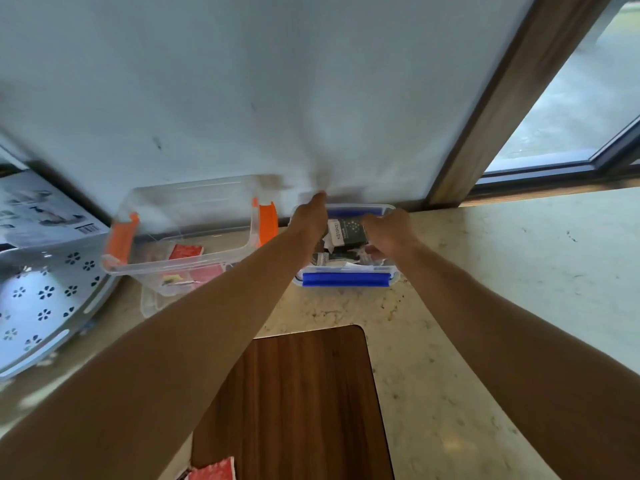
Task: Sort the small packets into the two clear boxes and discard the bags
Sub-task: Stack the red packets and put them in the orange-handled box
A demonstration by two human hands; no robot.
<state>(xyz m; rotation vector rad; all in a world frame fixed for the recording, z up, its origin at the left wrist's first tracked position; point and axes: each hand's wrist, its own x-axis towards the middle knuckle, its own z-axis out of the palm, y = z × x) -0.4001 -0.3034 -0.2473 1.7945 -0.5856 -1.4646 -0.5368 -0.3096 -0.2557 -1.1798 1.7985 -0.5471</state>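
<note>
Blue-latched clear plastic box (346,273) sits at the far edge of the pale speckled stone counter (485,271), against the white wall (277,81), and both bare arms reach out to it. Inside it lie dark small packets (337,259) in a loose heap. The left hand (311,216) is over the box's left end, knuckles up, its fingers reaching toward the far rim; motion blur hides them, so I cannot tell whether they grip anything. The right hand (389,230) is over the box's right half with fingers curled, and a dark packet with a white label (348,232) stands between the two hands, just touching the right hand's fingertips; it appears pinched by that hand, though the grip itself is partly hidden.

Left of the left hand, well apart from it, an orange-latched clear plastic box (180,237) rests tilted, its near end lower, with red packets (187,252) showing through its walls. Further left lie a pale grey perforated basket with flower-shaped holes (45,299) and, behind it, a printed cardboard carton (41,209). Near the person, below both forearms, a dark wooden cutting board (304,403) lies on the counter, with another red packet (213,472) at its near left corner. Right of the right hand, a wooden frame (502,109) borders a window (581,98).
</note>
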